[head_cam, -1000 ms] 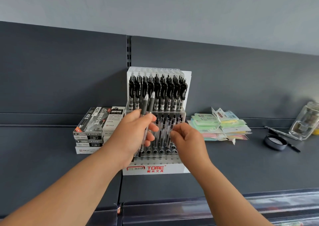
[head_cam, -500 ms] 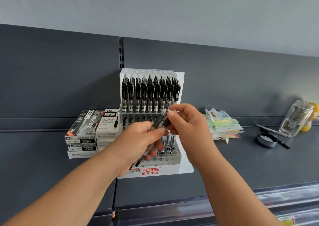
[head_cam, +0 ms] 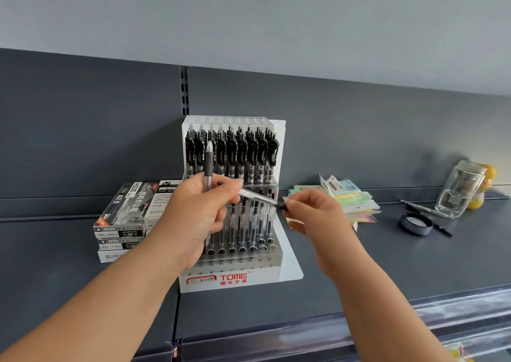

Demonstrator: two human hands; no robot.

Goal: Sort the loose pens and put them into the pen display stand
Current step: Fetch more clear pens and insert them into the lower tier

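Dark grey shelf [head_cam: 359,264] under a pale grey wall [head_cam: 249,29]. At the shelf's middle, a white pen display stand [head_cam: 232,278]: back tier packed with black-clipped pens, lower tier part filled, front holes bare. Directly in front of the stand, left hand [head_cam: 193,217] clenched round an upright pen [head_cam: 208,162], tip pointing up across the back tier. Just right of the stand's front, right hand [head_cam: 312,217] pinching the dark end of a second pen [head_cam: 257,195], slanted across the lower tier, its other end at the left hand's fingertips. Left of the stand, touching it, stacked pen boxes [head_cam: 124,215]. Right of the stand, a heap of note packs [head_cam: 348,198]. Farther right, a dark pen [head_cam: 423,209] lying flat, a round lid [head_cam: 416,223] and a glass jar [head_cam: 459,192].
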